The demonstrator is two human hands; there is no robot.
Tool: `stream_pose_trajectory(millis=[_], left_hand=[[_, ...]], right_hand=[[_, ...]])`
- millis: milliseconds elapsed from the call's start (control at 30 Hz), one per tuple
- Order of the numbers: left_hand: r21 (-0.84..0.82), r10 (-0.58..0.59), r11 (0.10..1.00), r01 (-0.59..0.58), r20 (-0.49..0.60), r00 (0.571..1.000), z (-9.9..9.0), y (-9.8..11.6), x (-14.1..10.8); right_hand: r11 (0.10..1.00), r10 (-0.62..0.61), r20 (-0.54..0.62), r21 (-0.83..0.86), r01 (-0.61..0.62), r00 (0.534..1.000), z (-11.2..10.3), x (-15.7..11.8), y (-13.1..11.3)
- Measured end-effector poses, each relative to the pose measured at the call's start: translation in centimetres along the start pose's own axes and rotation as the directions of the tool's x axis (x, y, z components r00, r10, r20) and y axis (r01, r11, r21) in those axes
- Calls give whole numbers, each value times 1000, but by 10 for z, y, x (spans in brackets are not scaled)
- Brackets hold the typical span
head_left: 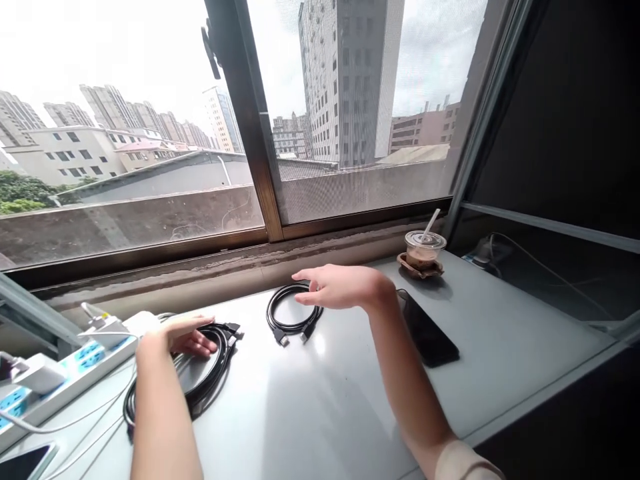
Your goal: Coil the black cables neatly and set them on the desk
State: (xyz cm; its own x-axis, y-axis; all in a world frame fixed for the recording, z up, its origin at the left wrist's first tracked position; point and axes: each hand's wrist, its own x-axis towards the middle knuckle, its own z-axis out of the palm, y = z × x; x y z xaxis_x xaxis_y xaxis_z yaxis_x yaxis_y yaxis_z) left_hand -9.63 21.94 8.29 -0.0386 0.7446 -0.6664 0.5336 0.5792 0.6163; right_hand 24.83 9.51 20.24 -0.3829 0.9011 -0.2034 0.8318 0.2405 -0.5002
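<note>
My left hand [193, 335] is over a larger coil of black cable [220, 377] on the white table, at the left. Its fingers are apart and reach over the coil's inner edge; whether they press on it I cannot tell. A smaller coil of black HDMI-type cable [271, 313] lies flat near the middle, its two plugs pointing towards me. Above that coil's right side hovers my right hand [333, 287], with thumb and fingers apart and nothing seen between them. The hand hides part of the coil.
A white power strip [75, 370] with plugged-in chargers and white cords runs along the left. One phone [30, 463] lies at the lower left, another dark phone [430, 330] beyond my right forearm. A lidded drink cup [424, 250] with a straw sits in a brown holder near the window.
</note>
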Motion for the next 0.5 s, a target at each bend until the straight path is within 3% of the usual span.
stream_pose_trajectory(millis=[100, 167, 267, 400, 500], left_hand=[[-23, 14, 1000, -13, 39, 999, -4, -5, 5], [6, 9, 1000, -9, 7, 1000, -5, -4, 5], [54, -26, 998, 33, -112, 993, -5, 4, -4], [40, -68, 996, 84, -302, 951, -4, 16, -25], [14, -51, 998, 60, -363, 930, 0, 24, -39]], right_hand=[[1000, -27, 1, 10, 27, 1000, 0, -5, 0], [999, -44, 1, 15, 44, 999, -1, -8, 0], [999, -52, 14, 12, 52, 999, -1, -9, -1], [998, -56, 39, -13, 57, 998, 2, -4, -7], [998, -50, 50, -25, 51, 998, 4, -1, -10]])
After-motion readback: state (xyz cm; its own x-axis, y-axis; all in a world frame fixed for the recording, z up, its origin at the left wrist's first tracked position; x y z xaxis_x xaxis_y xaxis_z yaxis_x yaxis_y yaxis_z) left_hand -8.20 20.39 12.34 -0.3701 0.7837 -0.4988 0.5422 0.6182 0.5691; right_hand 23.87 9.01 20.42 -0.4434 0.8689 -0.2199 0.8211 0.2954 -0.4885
